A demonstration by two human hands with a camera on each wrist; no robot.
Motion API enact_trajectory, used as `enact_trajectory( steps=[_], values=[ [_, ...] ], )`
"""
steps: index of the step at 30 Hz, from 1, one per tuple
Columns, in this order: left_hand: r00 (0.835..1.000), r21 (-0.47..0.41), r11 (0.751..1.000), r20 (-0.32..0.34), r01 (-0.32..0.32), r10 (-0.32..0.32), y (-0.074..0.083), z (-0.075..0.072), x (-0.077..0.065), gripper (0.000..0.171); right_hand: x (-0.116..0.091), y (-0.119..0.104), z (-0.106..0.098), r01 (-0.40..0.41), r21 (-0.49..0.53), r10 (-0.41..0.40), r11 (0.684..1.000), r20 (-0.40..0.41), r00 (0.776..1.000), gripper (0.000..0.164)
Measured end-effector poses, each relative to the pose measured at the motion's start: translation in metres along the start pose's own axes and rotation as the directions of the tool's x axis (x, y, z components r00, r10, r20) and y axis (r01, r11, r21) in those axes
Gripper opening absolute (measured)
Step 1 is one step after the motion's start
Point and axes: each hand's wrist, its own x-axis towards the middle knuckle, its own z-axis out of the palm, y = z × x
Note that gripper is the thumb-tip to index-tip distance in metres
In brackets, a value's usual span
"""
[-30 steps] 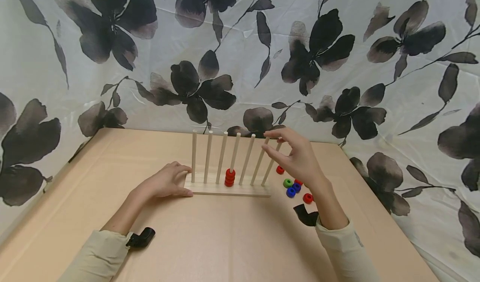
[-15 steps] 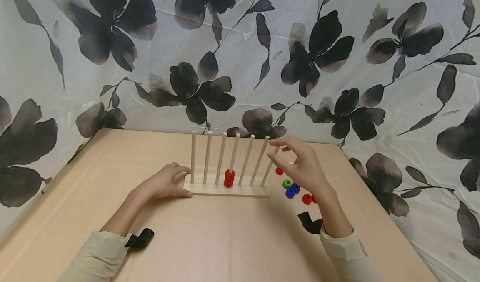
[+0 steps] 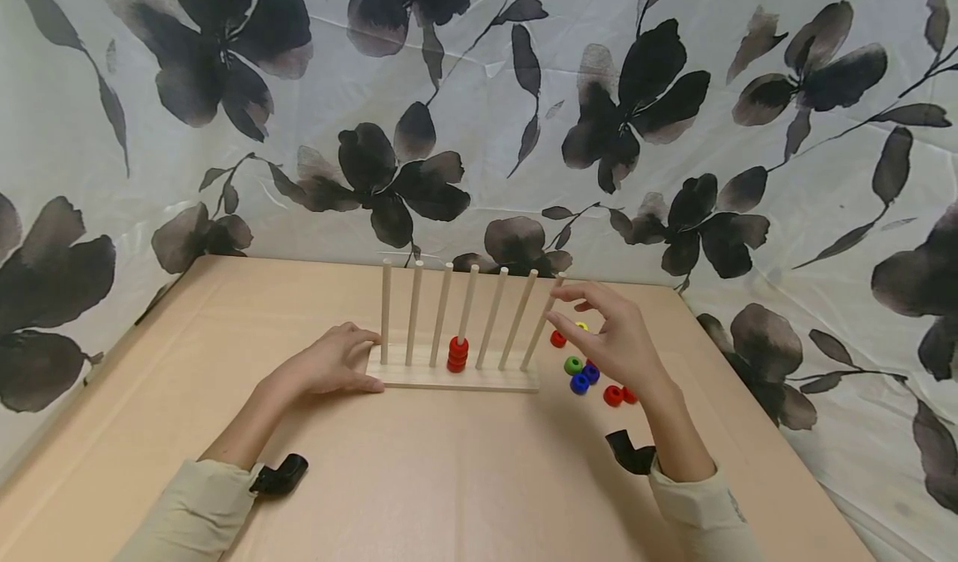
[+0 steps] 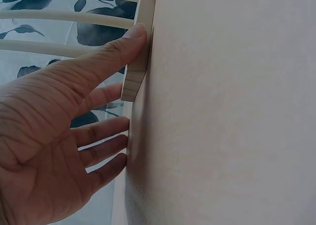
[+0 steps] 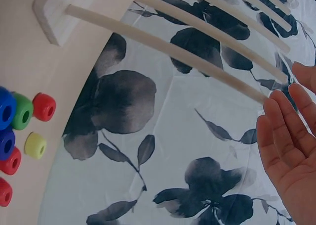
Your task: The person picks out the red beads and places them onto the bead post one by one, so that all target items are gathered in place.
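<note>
A pale wooden peg rack (image 3: 419,377) with a row of upright pegs stands on the table. My left hand (image 3: 333,367) holds its left end; in the left wrist view the thumb (image 4: 136,32) lies on the base edge and the index finger reaches behind. Red beads (image 3: 457,355) are stacked low on the middle peg, while the other pegs carry none. My right hand (image 3: 609,333) is beside the top of the rightmost peg (image 3: 540,325), fingers bent loosely and empty. The right wrist view has its fingertips (image 5: 271,104) right at that peg's tip.
Loose beads lie right of the rack: a green bead (image 3: 573,366), blue beads (image 3: 580,383), several red beads (image 3: 613,396) and a yellow bead (image 5: 35,146). A floral cloth (image 3: 479,88) hangs behind the table (image 3: 419,479).
My right hand has shifted right and down, from over the tops of the last two pegs to beside the rightmost one. The left hand and the rack stay in place.
</note>
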Motion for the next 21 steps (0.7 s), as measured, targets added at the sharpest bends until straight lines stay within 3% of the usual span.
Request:
enact_trajectory(
  steps=[15, 21],
  values=[
    [1.000, -0.019, 1.000, -0.016, -0.003, 0.003, -0.001, 0.002, 0.001, 0.076, -0.012, 0.019, -0.003, -0.072, -0.006, 0.072, 0.997, 0.001, 0.997, 0.034],
    [1.000, -0.014, 1.000, -0.021, -0.007, 0.006, -0.002, 0.002, 0.001, 0.078, -0.016, 0.024, -0.005, -0.065, -0.010, 0.065, 0.998, -0.013, 0.998, 0.033]
  ],
)
